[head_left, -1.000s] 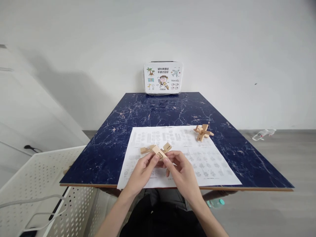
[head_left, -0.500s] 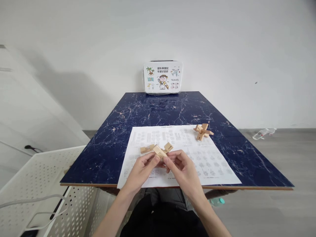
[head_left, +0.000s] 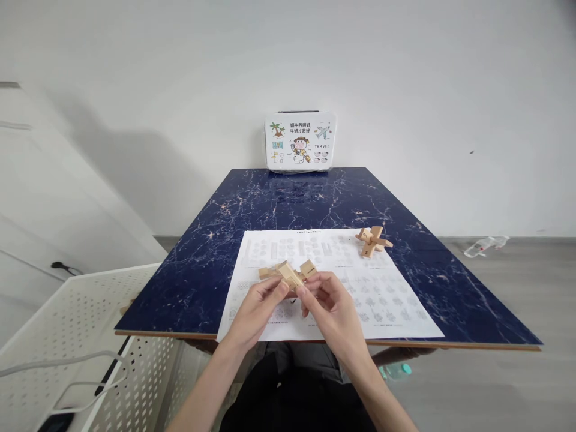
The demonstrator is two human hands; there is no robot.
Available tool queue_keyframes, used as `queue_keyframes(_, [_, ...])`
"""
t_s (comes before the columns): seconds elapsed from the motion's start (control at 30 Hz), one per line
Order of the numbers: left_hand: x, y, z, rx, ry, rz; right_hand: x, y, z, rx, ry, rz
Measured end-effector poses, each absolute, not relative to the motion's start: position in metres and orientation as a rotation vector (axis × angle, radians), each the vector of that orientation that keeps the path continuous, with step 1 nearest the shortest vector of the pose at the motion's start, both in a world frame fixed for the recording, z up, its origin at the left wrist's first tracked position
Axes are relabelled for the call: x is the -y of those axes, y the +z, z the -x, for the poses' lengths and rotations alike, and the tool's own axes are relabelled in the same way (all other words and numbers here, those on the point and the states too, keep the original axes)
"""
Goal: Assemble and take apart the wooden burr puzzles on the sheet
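Both of my hands meet over the printed paper sheet (head_left: 324, 318), fingers bent around pale wooden puzzle pieces (head_left: 291, 276). My left hand (head_left: 257, 303) grips them from the left, thumb on top. From the other side my right hand (head_left: 330, 300) pinches them, its thumb touching close to the left thumb. A block end with a dark mark (head_left: 308, 269) shows just beyond the right fingers; I cannot tell whether it is joined to the held pieces. Another wooden piece (head_left: 265, 273) lies behind the left fingers, partly hidden. The hands cover the lower parts of the held pieces.
An assembled wooden cross-shaped puzzle (head_left: 373, 242) rests at the sheet's far right corner. The dark blue marbled table (head_left: 288, 204) carries a white cartoon case (head_left: 299, 143) against the wall. A white perforated basket (head_left: 40, 318) with a cable stands left; bottles (head_left: 398, 371) lie on the floor.
The held wooden pieces have turned slightly in my fingers, both hands keeping their hold. The whole view has shifted a little, with the table appearing farther right.
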State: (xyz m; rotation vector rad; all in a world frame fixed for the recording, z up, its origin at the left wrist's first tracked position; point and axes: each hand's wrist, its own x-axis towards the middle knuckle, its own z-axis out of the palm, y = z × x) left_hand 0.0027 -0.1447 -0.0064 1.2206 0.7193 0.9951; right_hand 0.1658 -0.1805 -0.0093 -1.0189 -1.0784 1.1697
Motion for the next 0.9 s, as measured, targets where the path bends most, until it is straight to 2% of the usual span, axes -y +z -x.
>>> queue_keyframes(0.4, [0.146,-0.004,-0.005,-0.784,1.0,-1.223,0.18,-0.011,-0.163,1.066,1.147,1.032])
queue_keyframes(0.67, [0.152,-0.008,0.013,-1.104,1.252,-1.147,0.178,-0.007,-0.142,1.218,1.129,1.031])
queue_keyframes(0.77, [0.15,-0.007,0.03,-1.217,1.324,-1.155,0.173,-0.006,-0.145,1.373,1.016,1.083])
queue_keyframes(0.9, [0.146,-0.006,0.041,-1.235,1.381,-1.173,0.161,-0.008,-0.154,1.651,0.693,1.244])
